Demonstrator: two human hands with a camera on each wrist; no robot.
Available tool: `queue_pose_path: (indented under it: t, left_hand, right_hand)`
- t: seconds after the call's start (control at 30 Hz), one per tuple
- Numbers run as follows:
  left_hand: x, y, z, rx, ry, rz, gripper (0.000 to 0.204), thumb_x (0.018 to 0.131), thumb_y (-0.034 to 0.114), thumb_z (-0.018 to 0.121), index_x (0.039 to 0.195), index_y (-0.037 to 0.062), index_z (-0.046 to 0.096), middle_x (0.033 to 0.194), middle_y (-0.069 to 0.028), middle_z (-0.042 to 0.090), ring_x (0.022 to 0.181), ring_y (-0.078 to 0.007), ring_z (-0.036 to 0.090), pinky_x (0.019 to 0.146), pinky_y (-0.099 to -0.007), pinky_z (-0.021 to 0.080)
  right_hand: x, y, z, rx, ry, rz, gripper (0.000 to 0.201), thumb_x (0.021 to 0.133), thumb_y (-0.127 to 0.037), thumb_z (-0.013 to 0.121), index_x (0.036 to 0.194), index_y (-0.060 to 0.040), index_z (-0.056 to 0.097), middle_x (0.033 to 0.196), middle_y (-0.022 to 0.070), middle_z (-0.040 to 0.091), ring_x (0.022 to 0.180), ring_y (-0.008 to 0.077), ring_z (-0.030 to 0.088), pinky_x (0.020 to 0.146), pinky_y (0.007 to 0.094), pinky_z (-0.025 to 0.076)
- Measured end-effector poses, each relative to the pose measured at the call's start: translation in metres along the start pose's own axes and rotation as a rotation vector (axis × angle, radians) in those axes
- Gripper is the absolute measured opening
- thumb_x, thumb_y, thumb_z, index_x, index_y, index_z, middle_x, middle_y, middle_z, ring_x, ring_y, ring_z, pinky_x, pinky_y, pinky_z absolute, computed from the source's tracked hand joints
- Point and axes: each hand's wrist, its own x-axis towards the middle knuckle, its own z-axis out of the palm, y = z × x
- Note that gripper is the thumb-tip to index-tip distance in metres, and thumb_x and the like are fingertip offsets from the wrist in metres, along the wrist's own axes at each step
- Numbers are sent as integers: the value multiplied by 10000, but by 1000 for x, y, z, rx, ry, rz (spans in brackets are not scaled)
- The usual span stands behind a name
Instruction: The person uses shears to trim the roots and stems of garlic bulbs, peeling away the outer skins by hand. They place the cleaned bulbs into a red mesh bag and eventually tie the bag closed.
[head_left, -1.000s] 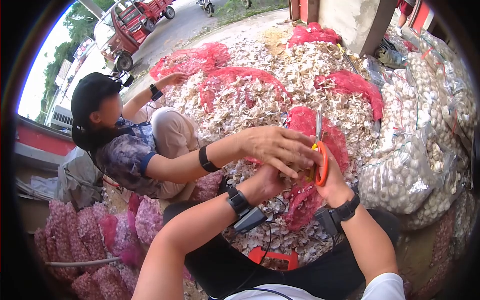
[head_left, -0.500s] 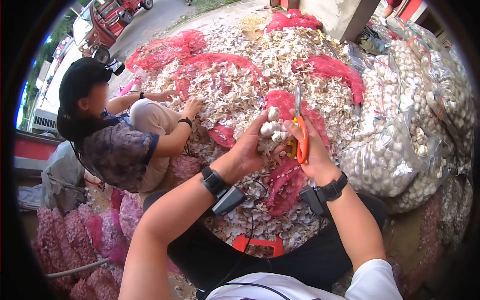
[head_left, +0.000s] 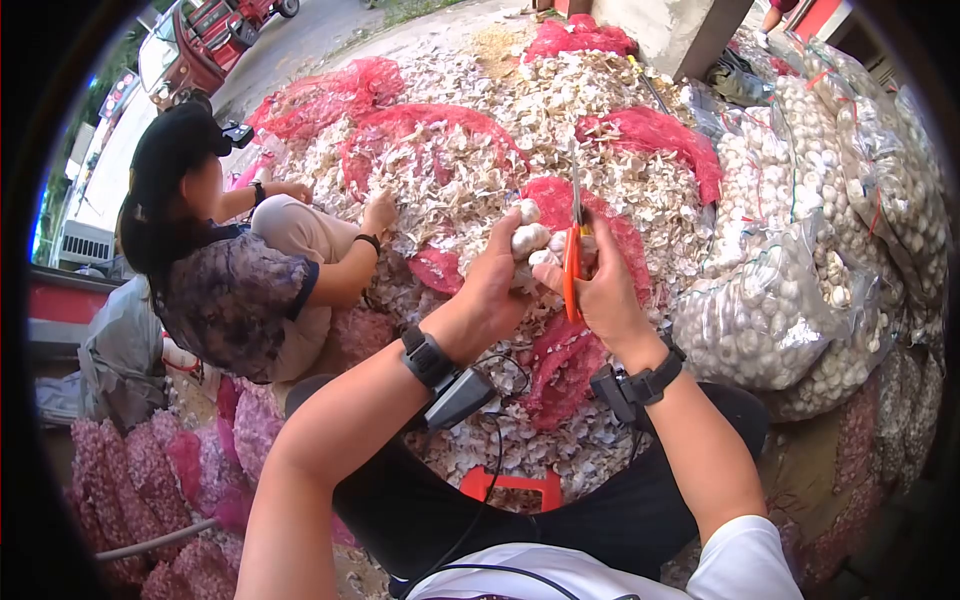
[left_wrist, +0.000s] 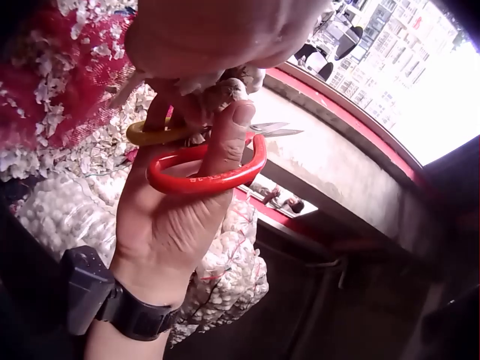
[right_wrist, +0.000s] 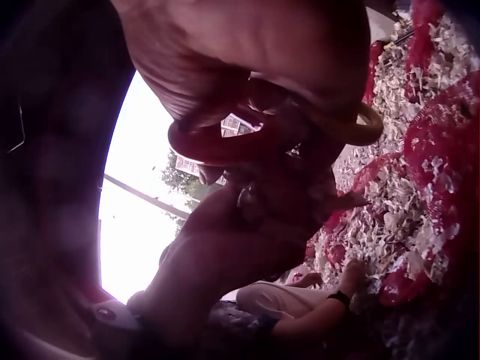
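In the head view my left hand [head_left: 488,298] grips several white garlic bulbs [head_left: 530,238], thumb along their near side. Scissors [head_left: 572,270] with one red-orange and one yellow handle are in my right hand [head_left: 615,305], their blades pointing away from me. My right thumb passes through the red loop [left_wrist: 202,180] in the left wrist view, close below the bulbs. That view has my left hand [left_wrist: 217,37] across its top. Both hands meet closely in the dark right wrist view, where the yellow handle [right_wrist: 361,129] sticks out at the side.
Garlic skins [head_left: 470,190] cover the ground ahead, with red mesh [head_left: 660,145] among them. Clear bags of garlic [head_left: 765,325] stand at the right. A person [head_left: 235,240] in a black cap crouches at the left, near pink mesh sacks [head_left: 130,465]. A red stool [head_left: 515,487] shows between my legs.
The other person's arm, earlier stretched across to my hands, has drawn back to the pile. Garlic bulbs now show in my left hand, and the scissors have shifted closer to them.
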Motion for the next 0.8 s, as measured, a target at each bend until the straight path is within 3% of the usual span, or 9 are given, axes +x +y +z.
queue_pose_path:
  t: [0.17,0.33,0.37,0.43,0.53,0.6,0.67,0.7,0.8]
  left_hand:
    - [-2,2,4,9,-100,-125,326,967,455,511,1075,156,584,853,23,659,725,-139,647,692,-327,564]
    - [8,-4,-7,-158,-209,-254,362,971,476,475,1006,142,611,847,25,670,734,-120,653,705,-330,576]
    - [12,-5,-14,-220,-315,-287,333,964,471,487,1004,164,612,862,21,671,749,-119,656,702,-342,567]
    - [26,-10,-32,-366,-563,-362,337,954,473,509,1049,165,605,965,-22,678,851,-155,675,731,-377,571]
    - [10,2,-14,-330,-413,-315,392,954,486,505,1115,138,586,1058,-64,655,903,-199,669,751,-401,578]
    - [11,10,-13,-383,-458,-357,443,954,486,504,1175,106,559,1135,-110,623,976,-263,651,797,-434,583]
    - [7,16,-6,-367,-505,-291,442,954,483,501,1156,96,574,1126,-127,624,1012,-301,636,878,-489,563]
    - [1,19,1,-397,-527,-292,422,951,466,514,1131,91,591,1101,-143,627,1033,-333,623,942,-541,525]
    - [-3,12,3,-387,-487,-278,383,952,441,524,1104,98,605,1078,-146,631,1031,-329,625,963,-560,505]
  right_hand:
    - [-3,-11,-3,-199,102,5,786,807,-235,800,1412,-19,347,955,36,646,836,119,639,744,276,524]
    - [-7,-9,-9,-704,147,-139,795,777,-316,819,1376,-21,388,993,151,702,891,223,703,730,331,529]
    - [-7,-10,-10,-703,148,-137,795,777,-316,819,1376,-21,388,993,151,702,891,223,703,730,331,529]
    - [-8,-13,-14,-661,138,-174,764,802,-331,799,1370,-19,394,968,131,700,864,196,702,710,309,529]
    - [-11,-38,-15,-341,24,32,720,846,-317,763,1379,-20,379,926,90,698,899,152,693,721,281,528]
    - [-6,-20,-23,-384,8,-32,629,906,-266,699,1383,-19,371,1006,90,673,907,134,685,716,262,540]
    - [-4,-10,-20,26,34,-134,572,944,-201,643,1399,-19,347,1108,110,628,837,148,690,693,264,558]
    - [-5,-8,-16,3,68,-185,508,983,-200,576,1391,-20,334,1155,114,588,817,149,679,675,266,566]
    - [-11,-14,-15,108,53,-29,458,1000,-241,546,1357,-32,350,1099,71,596,884,135,657,671,260,553]
